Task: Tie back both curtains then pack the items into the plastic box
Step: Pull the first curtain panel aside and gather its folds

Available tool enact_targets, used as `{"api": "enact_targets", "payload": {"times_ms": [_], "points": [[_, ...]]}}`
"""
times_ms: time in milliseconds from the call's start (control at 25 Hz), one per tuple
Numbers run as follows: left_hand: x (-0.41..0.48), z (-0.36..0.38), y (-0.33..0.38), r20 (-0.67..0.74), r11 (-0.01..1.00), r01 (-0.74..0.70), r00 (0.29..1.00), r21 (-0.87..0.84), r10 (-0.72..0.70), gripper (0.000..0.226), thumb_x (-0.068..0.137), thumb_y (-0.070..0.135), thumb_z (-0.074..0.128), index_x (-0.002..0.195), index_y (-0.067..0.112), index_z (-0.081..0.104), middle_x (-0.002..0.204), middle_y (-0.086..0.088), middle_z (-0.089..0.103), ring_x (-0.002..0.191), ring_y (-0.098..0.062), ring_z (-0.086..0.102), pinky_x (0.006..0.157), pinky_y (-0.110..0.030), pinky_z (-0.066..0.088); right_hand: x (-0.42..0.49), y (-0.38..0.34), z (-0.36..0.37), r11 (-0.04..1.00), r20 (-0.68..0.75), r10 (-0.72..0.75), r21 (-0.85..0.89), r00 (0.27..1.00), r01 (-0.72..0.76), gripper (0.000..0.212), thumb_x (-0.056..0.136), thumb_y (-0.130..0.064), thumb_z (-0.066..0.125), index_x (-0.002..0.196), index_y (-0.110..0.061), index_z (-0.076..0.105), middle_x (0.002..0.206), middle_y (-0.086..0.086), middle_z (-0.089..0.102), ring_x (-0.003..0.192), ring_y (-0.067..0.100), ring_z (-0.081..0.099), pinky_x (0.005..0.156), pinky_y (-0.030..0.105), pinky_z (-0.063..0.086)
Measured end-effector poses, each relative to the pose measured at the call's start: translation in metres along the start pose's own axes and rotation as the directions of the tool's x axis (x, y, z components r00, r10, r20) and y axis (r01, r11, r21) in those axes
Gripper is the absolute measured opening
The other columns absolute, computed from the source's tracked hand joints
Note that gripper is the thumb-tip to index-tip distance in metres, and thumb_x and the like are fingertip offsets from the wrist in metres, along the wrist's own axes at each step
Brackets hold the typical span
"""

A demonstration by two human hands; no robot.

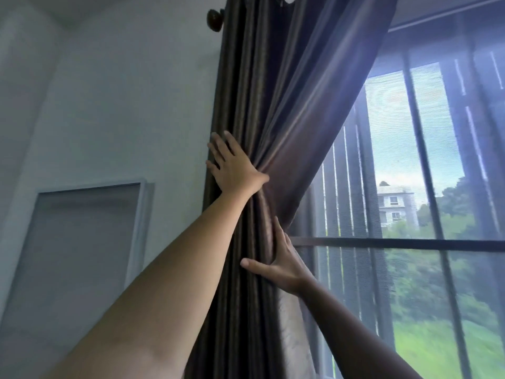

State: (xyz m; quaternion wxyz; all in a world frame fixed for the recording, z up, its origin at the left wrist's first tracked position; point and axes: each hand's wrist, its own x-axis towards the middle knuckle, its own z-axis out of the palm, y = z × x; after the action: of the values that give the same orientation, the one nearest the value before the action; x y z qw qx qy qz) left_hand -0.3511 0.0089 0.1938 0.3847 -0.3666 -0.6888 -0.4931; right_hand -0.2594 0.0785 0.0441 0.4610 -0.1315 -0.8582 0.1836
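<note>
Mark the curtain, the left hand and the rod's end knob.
curtain point(259, 77): head view, upper folds.
left hand point(236, 168): head view, back of the hand.
end knob point(216, 19): head view, its round face.

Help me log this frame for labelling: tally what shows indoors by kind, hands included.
hands: 2, left hand and right hand
curtain: 1
rod finial: 1
window: 1
wall frame: 1
total: 6
</note>
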Motion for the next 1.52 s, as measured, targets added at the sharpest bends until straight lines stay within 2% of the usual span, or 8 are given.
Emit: {"api": "enact_targets", "payload": {"times_ms": [240,320,400,560,960,1280,1400,1520], "points": [[0.029,-0.014,-0.072,0.238,0.945,0.261,0.948,-0.197,-0.212,0.125,0.068,0.042,0.077,0.147,0.013,-0.016,0.157,-0.016,0.005,0.140,-0.038,0.022,0.111,-0.046,0.025,0.034,-0.022,0.060,0.999,0.065,-0.017,-0.025,0.998,0.019,0.136,0.047,-0.083,0.063,0.149,-0.027,-0.009,0.157,-0.002,0.012,0.142,0.018,0.019,0.115,0.039,0.025],[0.036,-0.014,-0.095,0.293,0.933,0.256,0.939,-0.252,-0.179,0.103,0.069,0.040,0.075,0.148,0.011,0.016,0.144,-0.017,0.038,0.125,-0.033,0.046,0.102,-0.040,0.040,0.042,-0.026,0.076,0.999,0.089,-0.012,-0.041,0.996,0.016,0.134,0.048,-0.084,0.061,0.148,-0.029,-0.010,0.157,0.001,0.010,0.142,0.022,0.018,0.114,0.040,0.025],[0.039,-0.017,-0.107,0.266,0.950,0.147,0.961,-0.275,-0.072,0.063,0.069,0.038,0.073,0.122,0.010,0.054,0.117,-0.012,0.061,0.101,-0.028,0.061,0.085,-0.035,0.051,0.048,-0.027,0.086,0.996,0.041,-0.023,-0.081,0.999,0.026,0.132,0.047,-0.088,0.056,0.148,-0.031,-0.008,0.155,0.001,0.005,0.142,0.026,0.013,0.114,0.043,0.023],[0.044,-0.024,-0.118,0.299,0.948,0.061,0.954,-0.312,0.037,0.035,0.070,0.029,0.073,0.098,0.008,0.067,0.095,-0.009,0.067,0.087,-0.026,0.064,0.076,-0.031,0.053,0.059,-0.030,0.113,0.987,-0.116,-0.081,-0.148,0.990,0.064,0.130,0.050,-0.089,0.050,0.149,-0.027,-0.006,0.157,-0.005,-0.012,0.144,0.020,-0.003,0.118,0.045,0.012],[0.060,-0.062,-0.171,0.137,0.982,0.011,0.990,-0.191,0.016,0.031,0.072,0.028,0.068,0.095,0.008,0.066,0.091,-0.008,0.067,0.081,-0.025,0.064,0.076,-0.033,0.055,0.099,-0.078,0.169,0.989,0.090,-0.148,0.045,0.985,0.144,0.136,0.046,-0.085,0.061,0.147,-0.028,-0.011,0.159,-0.004,0.001,0.145,0.021,0.009,0.116,0.048,0.019],[0.048,-0.065,-0.170,0.178,0.991,0.028,0.984,-0.127,-0.005,0.033,0.075,0.030,0.068,0.097,0.007,0.064,0.091,-0.007,0.066,0.081,-0.024,0.063,0.072,-0.032,0.053,0.092,-0.072,0.154,0.991,0.213,-0.132,0.050,0.968,0.124,0.135,0.047,-0.083,0.065,0.148,-0.028,-0.006,0.159,-0.002,0.001,0.145,0.019,0.009,0.117,0.046,0.019],[0.031,-0.054,-0.161,0.159,0.997,0.004,0.987,-0.079,0.009,0.046,0.073,0.039,0.067,0.108,0.011,0.056,0.097,-0.006,0.063,0.085,-0.026,0.062,0.075,-0.036,0.053,0.079,-0.055,0.134,0.993,0.223,-0.113,-0.005,0.968,0.117,0.127,0.056,-0.075,0.068,0.149,-0.027,-0.004,0.159,-0.001,0.000,0.145,0.020,0.006,0.118,0.045,0.016],[0.012,-0.038,-0.141,0.098,0.997,-0.030,0.994,-0.074,0.038,0.084,0.070,0.040,0.070,0.137,0.020,0.024,0.123,-0.011,0.053,0.105,-0.032,0.056,0.082,-0.044,0.051,0.060,-0.037,0.100,0.998,0.259,-0.037,-0.048,0.965,0.051,0.123,0.059,-0.073,0.068,0.149,-0.027,-0.002,0.159,-0.002,0.000,0.145,0.020,0.004,0.118,0.046,0.015]]}}
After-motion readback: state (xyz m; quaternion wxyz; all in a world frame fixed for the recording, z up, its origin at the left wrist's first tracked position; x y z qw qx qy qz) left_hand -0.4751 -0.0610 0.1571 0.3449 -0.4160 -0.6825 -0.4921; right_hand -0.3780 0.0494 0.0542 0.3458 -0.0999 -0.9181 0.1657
